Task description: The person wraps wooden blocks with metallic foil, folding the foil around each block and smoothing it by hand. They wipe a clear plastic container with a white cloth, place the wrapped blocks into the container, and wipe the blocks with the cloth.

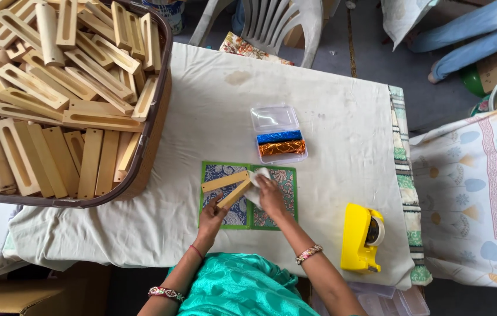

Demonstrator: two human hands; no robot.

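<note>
I am gripping a slotted wooden block (234, 193) in my left hand (210, 215) and pressing a white cloth (255, 182) with my right hand (272, 196), over a green patterned mat (278, 219), a clear box of blue and orange foil rolls (279, 136) lying beyond, a yellow tape dispenser (361, 237) sitting right.

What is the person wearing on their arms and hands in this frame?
Both hands are bare, with no gloves or visible sleeves. The left hand has a thin red thread at the wrist and a patterned bangle further up the forearm. The right hand has a beaded bracelet at the wrist.

light: bright, even daylight | shadows: soft, faint | focus: sharp | edges: slight wide-angle bending
</note>
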